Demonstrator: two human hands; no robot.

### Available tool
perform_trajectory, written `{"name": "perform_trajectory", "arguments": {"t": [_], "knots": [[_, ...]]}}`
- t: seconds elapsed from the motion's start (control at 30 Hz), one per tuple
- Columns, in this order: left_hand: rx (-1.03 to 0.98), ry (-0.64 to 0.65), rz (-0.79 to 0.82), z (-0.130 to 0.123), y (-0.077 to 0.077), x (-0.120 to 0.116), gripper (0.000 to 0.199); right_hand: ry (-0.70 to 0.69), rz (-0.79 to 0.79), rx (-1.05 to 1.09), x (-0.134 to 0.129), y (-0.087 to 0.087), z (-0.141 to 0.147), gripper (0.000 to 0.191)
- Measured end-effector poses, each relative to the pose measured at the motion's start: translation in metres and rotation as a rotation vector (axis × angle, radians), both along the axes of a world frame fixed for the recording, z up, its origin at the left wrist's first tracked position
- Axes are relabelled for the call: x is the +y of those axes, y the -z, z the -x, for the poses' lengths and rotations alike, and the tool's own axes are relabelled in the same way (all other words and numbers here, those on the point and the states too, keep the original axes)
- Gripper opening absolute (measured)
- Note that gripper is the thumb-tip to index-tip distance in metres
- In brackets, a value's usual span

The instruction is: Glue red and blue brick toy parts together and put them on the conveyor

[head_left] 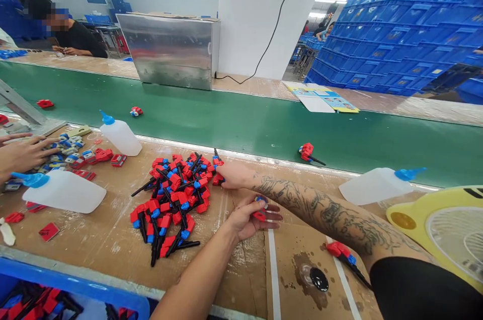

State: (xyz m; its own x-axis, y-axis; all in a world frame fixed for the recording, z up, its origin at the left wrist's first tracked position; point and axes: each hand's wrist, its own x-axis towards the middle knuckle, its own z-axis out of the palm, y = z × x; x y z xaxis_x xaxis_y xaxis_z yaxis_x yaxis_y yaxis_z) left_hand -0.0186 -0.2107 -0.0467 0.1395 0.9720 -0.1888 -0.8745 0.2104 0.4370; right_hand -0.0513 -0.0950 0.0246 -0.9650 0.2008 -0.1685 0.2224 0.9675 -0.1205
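Note:
My left hand (pixel 249 218) is palm up over the cardboard, with thumb and fingers closed on a small red toy part (pixel 259 215) that has some blue and yellow on it. My right hand (pixel 236 175) reaches across to the right edge of a heap of red, blue and black toy parts (pixel 175 194). Its fingers are closed round a red toy part with a black rod (pixel 218 161). A similar red part with a black rod (pixel 341 250) lies under my right forearm.
White bottles with blue nozzles (pixel 123 136) (pixel 70 191) (pixel 377 186) lie or stand about. Beyond runs a green belt (pixel 241 118) with a few red parts. A yellow fan (pixel 426 214) and a black glue cap (pixel 319 278) are right. A co-worker's hand (pixel 26 154) works left; a blue bin (pixel 94 285) is near.

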Motion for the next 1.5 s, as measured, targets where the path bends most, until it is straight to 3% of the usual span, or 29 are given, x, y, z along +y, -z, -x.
{"name": "perform_trajectory", "arguments": {"t": [0.17, 0.33, 0.4, 0.47, 0.53, 0.63, 0.77, 0.9, 0.97, 1.13, 1.37, 1.5], "knots": [[0.004, -0.028, 0.13, -0.001, -0.004, 0.005, 0.039, 0.273, 0.243, 0.234, 0.049, -0.012, -0.052, 0.013], [0.088, -0.031, 0.004, -0.001, -0.013, 0.003, 0.046, 0.584, 0.404, 0.397, 0.08, -0.017, -0.142, 0.015], [0.103, -0.036, -0.033, 0.001, -0.012, 0.001, 0.041, 0.699, 0.601, 0.557, 0.078, -0.015, -0.182, 0.025], [0.083, -0.046, -0.05, 0.003, -0.01, 0.001, 0.036, 0.782, 0.968, 0.697, 0.063, -0.01, -0.216, 0.034], [0.065, -0.029, -0.056, 0.004, -0.008, 0.001, 0.035, 0.807, 1.356, 0.698, 0.041, -0.003, -0.239, 0.039], [0.094, -0.013, -0.057, 0.003, -0.006, 0.001, 0.04, 0.759, 1.621, 0.683, 0.007, 0.001, -0.257, 0.037], [0.122, -0.037, -0.042, 0.003, -0.008, 0.001, 0.043, 0.62, 1.695, 1.004, -0.017, -0.012, -0.271, 0.044], [0.101, -0.037, -0.001, 0.004, -0.015, 0.003, 0.042, 0.488, 1.726, 0.934, -0.019, -0.02, -0.275, 0.05], [0.135, -0.043, -0.005, 0.004, -0.016, 0.003, 0.044, 0.53, 1.656, 0.889, -0.02, -0.016, -0.273, 0.046], [0.211, -0.069, -0.037, 0.003, -0.012, 0.0, 0.049, 0.793, 1.441, 0.882, -0.031, 0.001, -0.282, 0.038], [0.218, -0.098, -0.09, -0.001, -0.008, 0.001, 0.041, 0.942, 1.545, 0.996, -0.06, 0.016, -0.332, 0.047], [0.273, -0.099, -0.083, -0.001, -0.007, 0.002, 0.042, 0.995, 1.517, 1.005, -0.081, 0.02, -0.344, 0.041]]}}
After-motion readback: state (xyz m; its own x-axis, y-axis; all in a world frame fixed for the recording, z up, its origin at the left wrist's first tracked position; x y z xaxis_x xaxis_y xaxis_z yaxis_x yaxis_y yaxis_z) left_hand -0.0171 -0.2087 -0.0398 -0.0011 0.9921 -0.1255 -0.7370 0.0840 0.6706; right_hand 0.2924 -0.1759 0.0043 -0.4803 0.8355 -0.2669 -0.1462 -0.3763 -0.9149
